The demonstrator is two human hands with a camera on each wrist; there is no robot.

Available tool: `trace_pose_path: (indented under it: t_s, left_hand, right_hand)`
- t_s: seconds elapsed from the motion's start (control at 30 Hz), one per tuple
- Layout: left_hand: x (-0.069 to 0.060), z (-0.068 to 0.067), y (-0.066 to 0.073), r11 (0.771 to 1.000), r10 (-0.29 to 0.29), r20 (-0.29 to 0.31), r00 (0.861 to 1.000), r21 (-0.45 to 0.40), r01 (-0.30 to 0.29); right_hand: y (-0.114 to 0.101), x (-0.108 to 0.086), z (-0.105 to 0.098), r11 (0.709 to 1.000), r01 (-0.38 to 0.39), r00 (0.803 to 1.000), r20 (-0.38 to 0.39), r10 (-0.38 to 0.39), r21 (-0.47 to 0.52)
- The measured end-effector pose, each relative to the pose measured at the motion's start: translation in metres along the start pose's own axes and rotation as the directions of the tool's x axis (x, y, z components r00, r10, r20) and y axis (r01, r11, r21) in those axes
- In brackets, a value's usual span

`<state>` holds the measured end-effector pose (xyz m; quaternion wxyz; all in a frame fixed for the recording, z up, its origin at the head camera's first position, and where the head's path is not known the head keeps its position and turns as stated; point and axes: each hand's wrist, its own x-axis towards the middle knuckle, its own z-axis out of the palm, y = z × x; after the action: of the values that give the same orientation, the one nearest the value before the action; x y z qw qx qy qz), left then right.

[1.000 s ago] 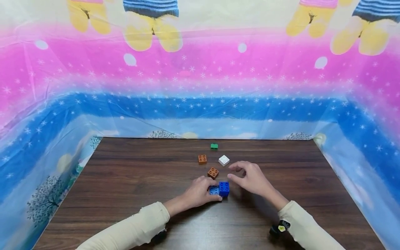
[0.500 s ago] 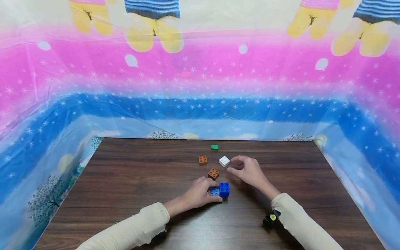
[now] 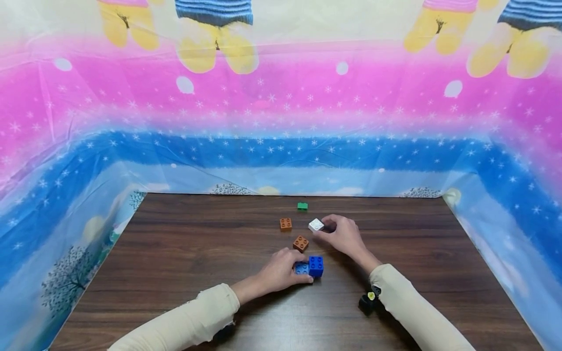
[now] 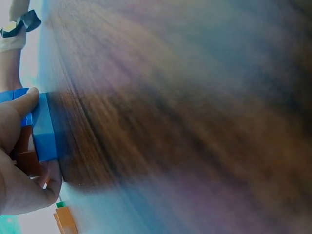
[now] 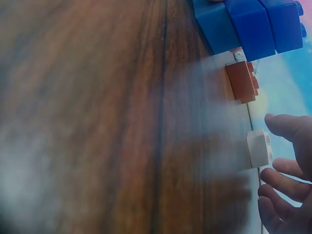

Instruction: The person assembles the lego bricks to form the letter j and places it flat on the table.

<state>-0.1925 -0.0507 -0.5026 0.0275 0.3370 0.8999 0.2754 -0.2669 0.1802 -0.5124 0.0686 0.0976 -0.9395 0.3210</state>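
Note:
My left hand (image 3: 281, 269) grips a light blue building brick (image 3: 301, 268) between thumb and fingers. Dark blue bricks (image 3: 316, 266), stacked in two layers in the right wrist view, stand on its right end. Around the white brick (image 3: 315, 225) my right hand (image 3: 344, 236) is spread, thumb on the near side and fingers on the far side. In the right wrist view a gap shows between the thumb and the white brick (image 5: 259, 148). One brown brick (image 3: 300, 243) lies just beyond the blue stack.
A second brown brick (image 3: 286, 224) lies left of the white one. Farther back sits a green brick (image 3: 302, 206). The wooden table (image 3: 197, 234) ends at a patterned cloth (image 3: 281, 151) along the back and sides.
My right hand has moved forward and left, from beside the blue stack to around the white brick. The left hand has kept its hold on the light blue brick.

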Motion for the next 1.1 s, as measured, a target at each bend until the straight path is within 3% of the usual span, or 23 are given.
trace_pose_path:
  t_s: [0.27, 1.1]
  left_hand:
    - [0.0002, -0.0004, 0.0012, 1.000, -0.004, 0.003, 1.000, 0.004, 0.004]
    - [0.0009, -0.0014, -0.0007, 1.000, 0.008, 0.009, 1.000, -0.002, -0.008]
  right_hand:
    - [-0.0004, 0.0042, 0.0042, 0.999, -0.036, 0.999, 0.002, 0.036, -0.008]
    - [-0.0035, 0.0055, 0.0063, 0.999, -0.010, 1.000, 0.014, 0.010, -0.035]
